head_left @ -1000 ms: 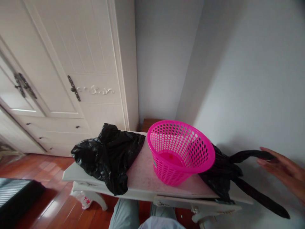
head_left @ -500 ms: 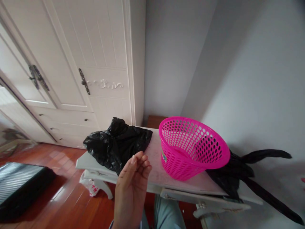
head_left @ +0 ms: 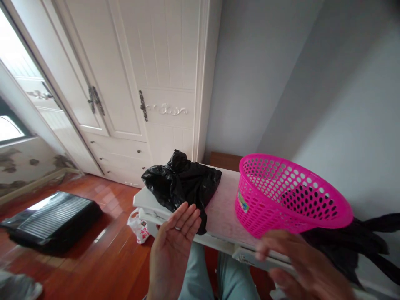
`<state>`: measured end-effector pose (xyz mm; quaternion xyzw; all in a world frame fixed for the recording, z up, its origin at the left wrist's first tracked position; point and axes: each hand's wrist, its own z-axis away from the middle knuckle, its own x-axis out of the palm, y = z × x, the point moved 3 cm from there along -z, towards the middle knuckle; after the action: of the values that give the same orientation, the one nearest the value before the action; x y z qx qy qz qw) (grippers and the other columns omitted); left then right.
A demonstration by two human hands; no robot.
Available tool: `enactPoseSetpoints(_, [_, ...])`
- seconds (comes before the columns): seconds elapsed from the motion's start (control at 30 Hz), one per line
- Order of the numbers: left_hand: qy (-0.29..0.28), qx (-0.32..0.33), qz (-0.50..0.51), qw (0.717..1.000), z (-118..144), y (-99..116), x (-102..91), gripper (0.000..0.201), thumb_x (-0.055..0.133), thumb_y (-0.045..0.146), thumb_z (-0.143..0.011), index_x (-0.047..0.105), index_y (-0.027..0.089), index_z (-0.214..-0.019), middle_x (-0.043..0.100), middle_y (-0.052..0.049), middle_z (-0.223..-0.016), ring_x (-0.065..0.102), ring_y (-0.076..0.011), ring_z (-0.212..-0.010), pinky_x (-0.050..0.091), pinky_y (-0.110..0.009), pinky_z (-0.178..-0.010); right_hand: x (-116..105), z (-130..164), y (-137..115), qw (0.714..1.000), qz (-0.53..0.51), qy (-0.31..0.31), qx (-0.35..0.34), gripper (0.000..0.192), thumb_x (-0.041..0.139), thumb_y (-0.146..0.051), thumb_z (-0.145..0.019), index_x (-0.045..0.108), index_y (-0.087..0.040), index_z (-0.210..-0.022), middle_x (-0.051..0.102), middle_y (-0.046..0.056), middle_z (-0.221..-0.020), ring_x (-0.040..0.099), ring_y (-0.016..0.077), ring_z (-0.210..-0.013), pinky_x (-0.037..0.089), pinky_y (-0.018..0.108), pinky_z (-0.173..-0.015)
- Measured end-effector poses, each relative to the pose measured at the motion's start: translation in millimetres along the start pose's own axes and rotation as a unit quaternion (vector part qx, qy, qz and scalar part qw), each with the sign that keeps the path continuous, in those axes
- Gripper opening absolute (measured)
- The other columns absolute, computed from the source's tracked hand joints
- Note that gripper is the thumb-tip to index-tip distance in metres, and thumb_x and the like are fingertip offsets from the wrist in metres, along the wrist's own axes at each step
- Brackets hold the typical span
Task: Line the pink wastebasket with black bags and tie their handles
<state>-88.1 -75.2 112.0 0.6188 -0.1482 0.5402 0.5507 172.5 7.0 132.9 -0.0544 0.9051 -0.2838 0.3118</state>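
Left hand, palm upturned, fingers extended; right hand, blurred, fingers parted, near counter front edge; pink basket, label illegible.

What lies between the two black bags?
The pink basket, on the white tabletop; the head view shows it, partly hiding the right-hand bag.

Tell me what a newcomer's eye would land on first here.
First, surely, the bright pink basket, standing toward the right end of the pale table. Next, probably, the crumpled black plastic bag at the table's left end, with the open left hand in front of it, palm showing. The right hand, blurred, appears in front of the basket's lower side.
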Motion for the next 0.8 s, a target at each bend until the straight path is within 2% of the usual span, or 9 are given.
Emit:
enactPoseSetpoints(0.1, [0.009, 0.027, -0.053, 0.998, 5.3, 9.1, -12.9, 0.055, 0.083, 0.037, -0.072, 0.071, 0.02, -0.123, 0.073, -0.015, -0.129, 0.078, -0.0296, -0.095, 0.065, -0.041, -0.085, 67.3, -62.8, -17.4, 0.996, -0.064, -0.038, -0.057, 0.059, 0.061, -0.031, -0.096, 0.042, -0.047, -0.149, 0.072, 0.002, -0.11, 0.073, 0.0206, -0.087, 0.065, 0.037, -0.08])
enactPoseSetpoints(0.2, [0.055, 0.122, -0.177, 0.975, 10.0, 22.7, -32.0, 0.093, 0.089, 0.038, -0.068, 0.045, 0.029, -0.15, 0.074, -0.013, -0.125, 0.071, -0.0158, -0.056, 0.063, -0.032, -0.06, 117.5, -105.5, 10.1, 0.995, -0.092, -0.049, 0.004, 0.055, 0.059, -0.028, -0.097, 0.042, -0.037, -0.148, 0.066, 0.006, -0.123, 0.071, 0.0171, -0.087, 0.063, 0.035, -0.079])
enactPoseSetpoints(0.3, [0.091, 0.174, -0.398, 0.896, 7.0, 35.5, -60.5, 0.089, 0.079, 0.057, -0.078, 0.045, 0.019, -0.152, 0.072, 0.0, -0.068, 0.046, -0.0088, -0.034, 0.039, -0.02, -0.036, 161.7, -131.9, 43.7, 0.991, -0.027, -0.085, 0.095, 0.064, 0.062, -0.031, -0.093, 0.04, -0.022, -0.152, 0.06, 0.014, -0.134, 0.07, 0.0214, -0.097, 0.061, 0.04, -0.087])
enactPoseSetpoints(0.37, [0.106, 0.177, -0.544, 0.813, 0.3, 42.1, -83.2, 0.086, 0.07, 0.064, -0.082, 0.051, 0.013, -0.149, 0.06, 0.004, -0.051, 0.051, -0.0142, -0.039, 0.04, -0.023, -0.04, 188.1, -146.3, 54.0, 0.981, 0.068, -0.139, 0.119, 0.071, 0.067, -0.037, -0.091, 0.04, -0.014, -0.154, 0.055, 0.019, -0.141, 0.065, 0.0281, -0.117, 0.056, 0.043, -0.1])
enactPoseSetpoints(0.4, [0.107, 0.186, -0.595, 0.775, -3.6, 45.0, -93.8, 0.088, 0.07, 0.062, -0.082, 0.048, 0.013, -0.152, 0.065, 0.001, -0.059, 0.061, -0.0189, -0.049, 0.048, -0.027, -0.047, 199.8, -152.9, 56.0, 0.969, 0.121, -0.172, 0.129, 0.075, 0.069, -0.042, -0.091, 0.042, -0.011, -0.153, 0.055, 0.021, -0.142, 0.061, 0.0316, -0.125, 0.053, 0.044, -0.104])
enactPoseSetpoints(0.47, [0.098, 0.213, -0.661, 0.713, -11.1, 48.5, -111.4, 0.099, 0.073, 0.052, -0.079, 0.031, 0.018, -0.162, 0.076, -0.013, -0.107, 0.075, -0.0302, -0.087, 0.06, -0.04, -0.071, 218.7, -164.8, 56.1, 0.936, 0.213, -0.234, 0.156, 0.074, 0.073, -0.047, -0.088, 0.051, -0.007, -0.146, 0.06, 0.023, -0.135, 0.06, 0.0368, -0.128, 0.051, 0.046, -0.105])
enactPoseSetpoints(0.53, [0.083, 0.226, -0.687, 0.686, -17.7, 48.1, -123.0, 0.103, 0.075, 0.047, -0.075, 0.026, 0.023, -0.163, 0.053, -0.02, -0.152, 0.067, -0.0389, -0.121, 0.057, -0.052, -0.094, 229.6, -175.5, 52.8, 0.907, 0.263, -0.272, 0.188, 0.047, 0.068, -0.034, -0.09, 0.066, -0.007, -0.128, 0.069, 0.023, -0.12, 0.067, 0.038, -0.116, 0.055, 0.046, -0.096])
enactPoseSetpoints(0.63, [0.081, 0.226, -0.644, 0.726, -27.2, 44.7, -129.3, 0.092, 0.072, 0.053, -0.079, 0.035, 0.023, -0.158, 0.042, -0.021, -0.16, 0.059, -0.041, -0.132, 0.051, -0.057, -0.106, 229.0, -192.9, 40.2, 0.905, 0.275, -0.264, 0.19, 0.023, 0.055, -0.015, -0.089, 0.075, -0.012, -0.101, 0.074, 0.02, -0.108, 0.072, 0.0368, -0.106, 0.057, 0.044, -0.086])
enactPoseSetpoints(0.8, [0.136, 0.216, -0.449, 0.857, -53.1, 45.3, -117.4, 0.094, 0.075, 0.058, -0.077, 0.031, 0.022, -0.151, 0.046, -0.022, -0.152, 0.058, -0.0387, -0.132, 0.055, -0.053, -0.102, 185.4, -235.7, 1.1, 0.939, 0.274, -0.151, 0.145, 0.027, 0.054, -0.025, -0.09, 0.069, -0.018, -0.111, 0.075, 0.014, -0.109, 0.071, 0.0327, -0.106, 0.054, 0.039, -0.084])
